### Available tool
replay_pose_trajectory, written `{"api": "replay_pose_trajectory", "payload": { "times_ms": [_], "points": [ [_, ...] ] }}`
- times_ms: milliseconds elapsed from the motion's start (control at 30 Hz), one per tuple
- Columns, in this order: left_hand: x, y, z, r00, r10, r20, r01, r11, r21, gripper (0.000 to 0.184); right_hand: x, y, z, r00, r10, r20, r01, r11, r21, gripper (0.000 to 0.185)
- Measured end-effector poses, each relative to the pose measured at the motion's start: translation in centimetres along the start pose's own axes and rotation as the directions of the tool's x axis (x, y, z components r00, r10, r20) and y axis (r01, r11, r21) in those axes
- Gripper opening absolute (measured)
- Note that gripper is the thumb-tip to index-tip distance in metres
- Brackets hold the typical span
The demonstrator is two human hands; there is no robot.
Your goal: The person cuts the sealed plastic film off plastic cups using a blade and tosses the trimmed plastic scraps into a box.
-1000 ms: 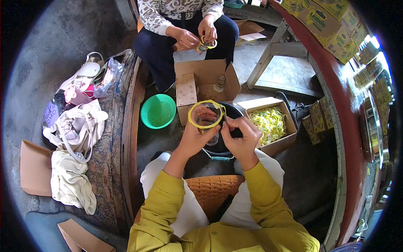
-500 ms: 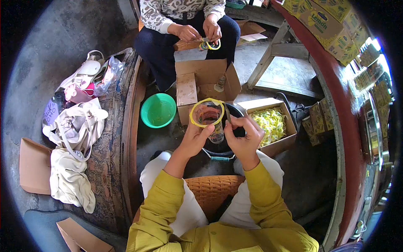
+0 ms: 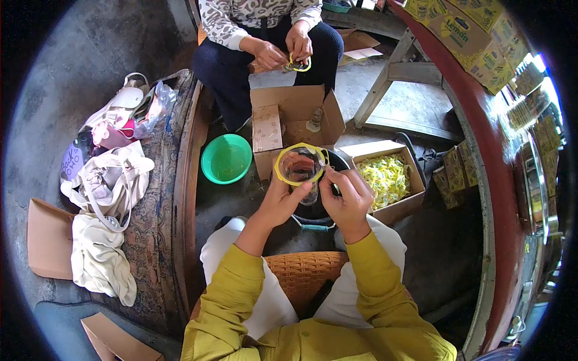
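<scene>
A clear plastic cup or jar with a yellow rim (image 3: 298, 171) is held up in front of me, its mouth tilted toward my face. My left hand (image 3: 276, 201) wraps around its left side, thumb along the near wall. At the right edge of the rim, my right hand (image 3: 349, 201) is closed in a pinch, fingertips touching or very near the yellow band. Something thin and small shows at those fingertips, too small to name. Below the cup stands a dark bucket (image 3: 304, 212) with a teal handle grip.
A cardboard box (image 3: 400, 203) of yellow-and-white bits sits right of the bucket. An open carton (image 3: 301, 96) holding a glass-like object lies ahead; a green basin (image 3: 226, 159) stands left. Across from me, a seated person's hands (image 3: 283, 51) work on a similar yellow-rimmed item.
My right hand has shifted slightly left and its fingertips have come up against the rim. The cup has turned a little. The other person's hands have moved around their item.
</scene>
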State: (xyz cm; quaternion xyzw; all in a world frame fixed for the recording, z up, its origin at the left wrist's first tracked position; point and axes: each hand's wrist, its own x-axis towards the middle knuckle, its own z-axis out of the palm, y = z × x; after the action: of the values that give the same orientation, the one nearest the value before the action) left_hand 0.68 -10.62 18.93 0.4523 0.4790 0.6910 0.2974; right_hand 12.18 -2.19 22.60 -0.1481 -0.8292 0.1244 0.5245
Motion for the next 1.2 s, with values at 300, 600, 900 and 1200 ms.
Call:
{"api": "replay_pose_trajectory", "payload": {
  "times_ms": [300,600,900,1200],
  "points": [
    [0.2,0.1,-0.1,0.995,0.012,0.097,-0.024,0.993,0.118,0.053,0.5,0.4,-0.2,0.971,0.239,0.013,-0.236,0.951,0.198,0.017],
    [-0.1,0.3,-0.5,0.985,-0.057,0.166,0.057,0.998,0.006,0.053,0.8,1.1,-0.6,0.976,0.212,0.056,-0.219,0.952,0.215,0.015],
    [-0.2,0.2,-0.8,0.993,-0.056,0.107,0.062,0.997,-0.053,0.053,1.1,1.0,-1.3,0.962,0.262,0.081,-0.274,0.916,0.292,0.011],
    [0.0,-0.1,-0.8,0.994,-0.051,0.101,0.052,0.999,-0.01,0.054,0.6,0.7,-0.7,0.971,0.228,0.077,-0.24,0.942,0.236,0.013]
  ]
}}
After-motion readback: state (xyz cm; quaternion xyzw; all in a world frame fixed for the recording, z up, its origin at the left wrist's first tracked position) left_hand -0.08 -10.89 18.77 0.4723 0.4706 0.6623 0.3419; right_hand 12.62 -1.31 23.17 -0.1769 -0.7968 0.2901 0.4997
